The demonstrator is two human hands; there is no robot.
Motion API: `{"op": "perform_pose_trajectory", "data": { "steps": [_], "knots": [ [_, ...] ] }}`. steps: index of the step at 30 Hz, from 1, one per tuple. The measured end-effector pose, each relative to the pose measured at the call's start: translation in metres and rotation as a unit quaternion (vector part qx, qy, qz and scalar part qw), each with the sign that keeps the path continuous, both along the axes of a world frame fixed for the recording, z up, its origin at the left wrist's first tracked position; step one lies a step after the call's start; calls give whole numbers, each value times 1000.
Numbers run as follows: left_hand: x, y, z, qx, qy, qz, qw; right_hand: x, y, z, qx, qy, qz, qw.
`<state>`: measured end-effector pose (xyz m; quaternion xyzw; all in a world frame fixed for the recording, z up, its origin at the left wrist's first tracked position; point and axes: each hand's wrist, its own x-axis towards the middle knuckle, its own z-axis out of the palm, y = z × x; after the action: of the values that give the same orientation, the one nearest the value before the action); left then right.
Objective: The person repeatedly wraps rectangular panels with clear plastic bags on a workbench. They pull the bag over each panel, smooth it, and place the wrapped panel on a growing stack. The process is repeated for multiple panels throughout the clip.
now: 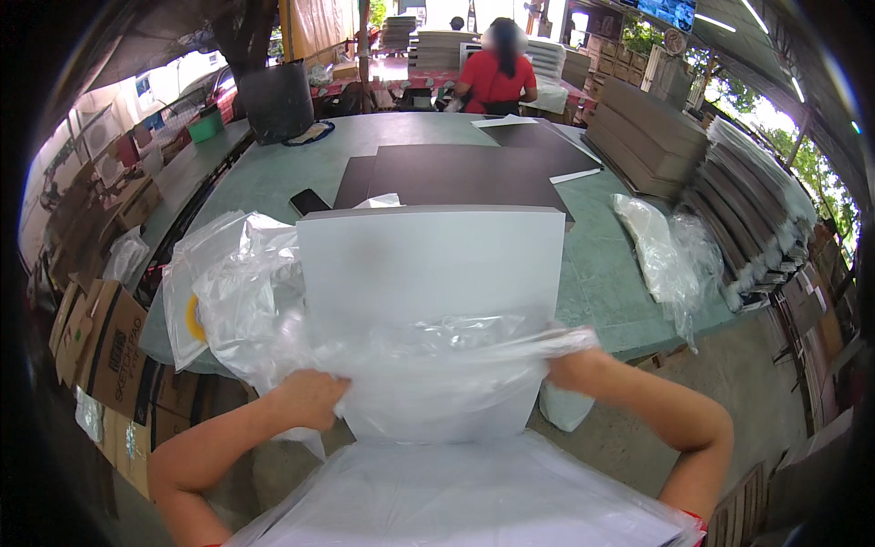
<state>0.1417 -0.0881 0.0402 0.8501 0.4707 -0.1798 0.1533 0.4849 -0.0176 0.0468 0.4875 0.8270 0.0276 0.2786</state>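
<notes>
We count two hands (310, 398), one white board (428, 273), one phone (309, 201) and one person in red (495, 77).

Both my bare arms up, hands clenched at chest height

My left hand (308, 398) is curled into a fist, knuckles forward, forearm rising from the lower left. My right hand (572, 366) is closed too, mostly hidden, its elbow bent sharply out to the right, forearm angling back toward the middle. The two hands sit well apart, level.

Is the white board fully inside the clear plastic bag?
No, partly in: the clear plastic bag covers only the white board's lower part.
</notes>
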Motion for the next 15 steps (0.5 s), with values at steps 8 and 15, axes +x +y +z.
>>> {"op": "perform_pose_trajectory", "data": {
  "steps": [8, 15],
  "knots": [
    [-12, 13, -18, 31, 221, 23, 974, 20, -38, -31, -235, 151, 132, 951],
    [-29, -9, -8, -152, -262, 130, 944, 57, 61, 46, 297, 635, -124, 702]
  ]
}}
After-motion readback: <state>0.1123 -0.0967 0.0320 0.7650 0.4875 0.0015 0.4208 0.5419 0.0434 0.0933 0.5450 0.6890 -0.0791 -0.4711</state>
